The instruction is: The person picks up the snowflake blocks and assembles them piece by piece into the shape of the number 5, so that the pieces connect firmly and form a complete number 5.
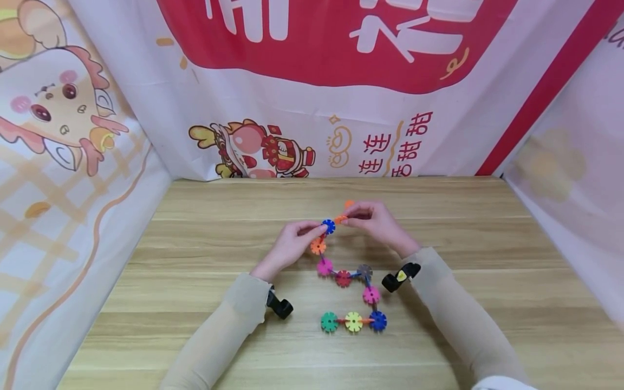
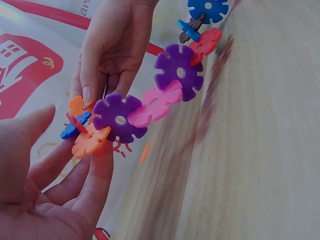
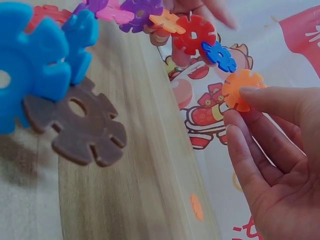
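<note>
A zigzag chain of slotted plastic snowflake discs in several colours [image 1: 343,278] runs over the table, its far end raised between the hands. That end carries an orange disc [image 2: 92,142], a red disc [image 3: 194,34] and a blue disc [image 3: 219,56]. My left hand [image 1: 292,242] supports the chain there, fingers behind the orange and red discs, thumb extended apart from them in both wrist views. Between thumb and fingertips my right hand [image 1: 372,222] pinches another orange disc [image 3: 243,90], its edge right at the blue disc's lower edge.
One orange disc [image 1: 349,204] lies loose on the wooden table [image 1: 219,206] beyond the right hand. The chain's near end, with a green disc [image 1: 329,322] and a yellow disc [image 1: 353,322], lies between the forearms. Printed cloth [image 1: 292,103] closes off the back and both sides.
</note>
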Available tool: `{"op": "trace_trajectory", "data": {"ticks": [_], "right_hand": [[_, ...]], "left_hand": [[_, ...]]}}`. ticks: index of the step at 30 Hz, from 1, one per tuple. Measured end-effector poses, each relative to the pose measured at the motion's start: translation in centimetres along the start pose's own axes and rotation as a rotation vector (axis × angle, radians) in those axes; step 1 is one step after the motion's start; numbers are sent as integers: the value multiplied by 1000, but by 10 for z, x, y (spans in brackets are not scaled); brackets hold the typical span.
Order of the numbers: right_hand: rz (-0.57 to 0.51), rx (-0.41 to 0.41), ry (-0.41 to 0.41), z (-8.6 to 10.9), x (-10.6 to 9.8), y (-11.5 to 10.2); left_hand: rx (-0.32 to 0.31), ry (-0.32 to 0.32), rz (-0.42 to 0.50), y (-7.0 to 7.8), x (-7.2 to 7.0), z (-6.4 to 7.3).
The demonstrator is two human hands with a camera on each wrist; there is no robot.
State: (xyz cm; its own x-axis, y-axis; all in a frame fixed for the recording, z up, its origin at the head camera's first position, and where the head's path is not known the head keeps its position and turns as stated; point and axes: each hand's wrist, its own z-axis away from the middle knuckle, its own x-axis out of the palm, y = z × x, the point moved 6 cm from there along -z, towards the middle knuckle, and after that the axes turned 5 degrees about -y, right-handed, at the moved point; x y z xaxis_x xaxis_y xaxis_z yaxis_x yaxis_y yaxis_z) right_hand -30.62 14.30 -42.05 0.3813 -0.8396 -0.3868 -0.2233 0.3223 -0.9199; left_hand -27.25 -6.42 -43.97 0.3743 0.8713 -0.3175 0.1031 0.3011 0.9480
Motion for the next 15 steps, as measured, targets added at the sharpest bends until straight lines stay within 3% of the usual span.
{"op": "trace_trajectory", "data": {"ticks": [5, 15], "right_hand": [[1, -23, -8, 3, 0, 1], [11, -56, 8, 7, 0, -2]], "left_hand": [[19, 55, -16, 2, -1, -1], [10, 78, -17, 1, -3, -2]]}}
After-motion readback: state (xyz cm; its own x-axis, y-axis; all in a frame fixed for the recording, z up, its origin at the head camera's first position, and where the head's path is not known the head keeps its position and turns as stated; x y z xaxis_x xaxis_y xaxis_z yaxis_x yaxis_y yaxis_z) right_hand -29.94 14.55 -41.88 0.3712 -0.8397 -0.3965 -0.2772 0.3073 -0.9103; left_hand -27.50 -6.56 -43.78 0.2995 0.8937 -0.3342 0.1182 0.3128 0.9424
